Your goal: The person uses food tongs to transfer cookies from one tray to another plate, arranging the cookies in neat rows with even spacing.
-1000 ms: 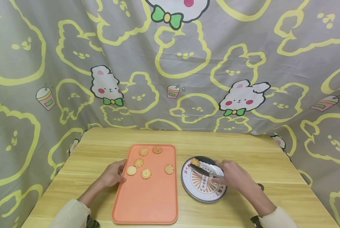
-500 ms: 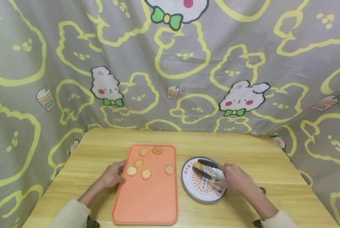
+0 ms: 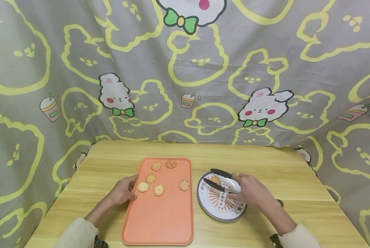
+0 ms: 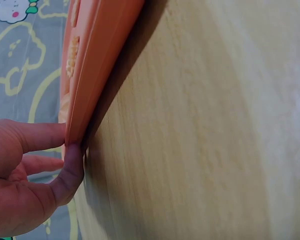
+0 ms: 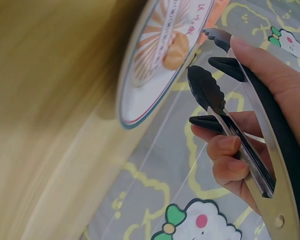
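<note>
My left hand point(image 3: 123, 190) grips the left edge of an orange tray point(image 3: 158, 220); in the left wrist view a fingertip point(image 4: 74, 160) lies at the rim's underside. Several cookies lie on the tray's far half, among them a round plain cookie point(image 3: 143, 187) and a swirled cookie point(image 3: 156, 166). To the right, my right hand point(image 3: 253, 191) holds black-tipped metal tongs point(image 5: 206, 87) over a patterned plate point(image 3: 207, 203). Their tips are spread apart. A ridged cookie point(image 3: 215, 179) rests on the plate, and the right wrist view shows the tips clear of it.
Tray and plate stand side by side on a wooden table point(image 3: 265, 158), a narrow strip of wood between them. Behind and at both sides hangs a grey curtain point(image 3: 160, 137) with cartoon prints.
The tongs have spread wider and shifted slightly left, letting go of the cookie, which now lies on the plate a little right of where it was first. The left hand and tray stay put.
</note>
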Available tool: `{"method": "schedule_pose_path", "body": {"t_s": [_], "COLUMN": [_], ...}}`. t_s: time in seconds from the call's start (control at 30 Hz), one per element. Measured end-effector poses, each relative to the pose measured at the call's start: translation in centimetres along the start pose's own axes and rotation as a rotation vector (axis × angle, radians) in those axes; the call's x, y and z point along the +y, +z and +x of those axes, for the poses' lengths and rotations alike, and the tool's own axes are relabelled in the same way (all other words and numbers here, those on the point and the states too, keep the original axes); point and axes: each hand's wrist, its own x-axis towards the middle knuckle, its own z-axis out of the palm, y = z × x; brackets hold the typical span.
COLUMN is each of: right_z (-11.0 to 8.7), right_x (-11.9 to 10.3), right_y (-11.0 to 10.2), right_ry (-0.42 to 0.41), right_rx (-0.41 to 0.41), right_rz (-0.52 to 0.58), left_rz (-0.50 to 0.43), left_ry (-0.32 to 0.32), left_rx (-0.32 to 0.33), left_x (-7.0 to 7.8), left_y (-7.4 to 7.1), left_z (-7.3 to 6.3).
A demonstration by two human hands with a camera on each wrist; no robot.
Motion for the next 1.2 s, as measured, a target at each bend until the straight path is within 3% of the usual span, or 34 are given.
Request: {"method": "schedule_pose_path", "body": {"t_s": [0.23,0.73,1.2], "right_z": [1.1,3.1,4.4], "right_x": [-1.7,-5.7,-7.8], "right_y": [0.0,-0.1,0.0], "right_ry": [-0.041,-0.129,-0.123], "right_rx": [0.013,-0.089,-0.134], "right_rz": [0.031,0.020,-0.010], "left_rz": [-0.008,-0.007,-0.011], "left_ry": [-0.002,0.000,0.005], "left_rx": [-0.003,-0.001,-0.001], "left_x": [0.0,0.0,0.0], "left_y": [0.0,0.0,0.0], "left_z": [0.0,0.0,0.1]}}
